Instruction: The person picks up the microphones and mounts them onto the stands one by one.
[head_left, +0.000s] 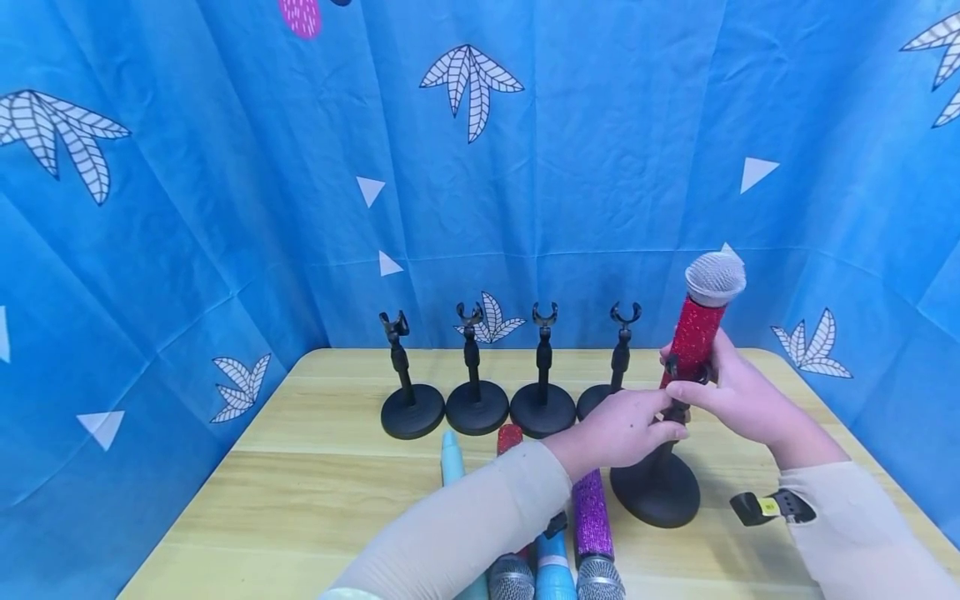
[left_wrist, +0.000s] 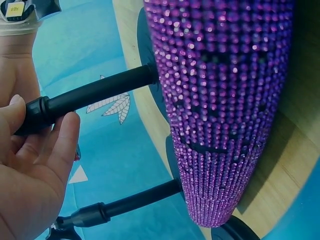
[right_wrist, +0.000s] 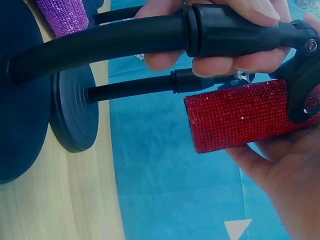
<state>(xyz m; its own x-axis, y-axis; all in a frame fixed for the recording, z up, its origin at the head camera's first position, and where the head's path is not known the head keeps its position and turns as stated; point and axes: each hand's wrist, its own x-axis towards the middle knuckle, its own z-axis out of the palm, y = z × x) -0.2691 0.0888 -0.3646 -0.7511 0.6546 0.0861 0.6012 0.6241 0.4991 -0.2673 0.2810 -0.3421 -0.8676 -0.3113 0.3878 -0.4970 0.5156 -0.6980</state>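
The left hand [head_left: 618, 429] sits just beside the right hand [head_left: 746, 402] — both curled in a grip.

microphone [head_left: 696, 333]: rough, glittery | stand [head_left: 655, 493]: smooth | table [head_left: 315, 467]: wood-grained | curtain [head_left: 615, 167]: creased cloth

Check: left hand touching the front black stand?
Touching. The left wrist view shows the left hand gripping the front black stand, thumb and fingers around its pole.

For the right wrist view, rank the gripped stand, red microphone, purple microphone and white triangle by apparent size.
1. Gripped stand
2. Red microphone
3. Purple microphone, visible part only
4. White triangle
Nearness to the camera may flatter the stand.
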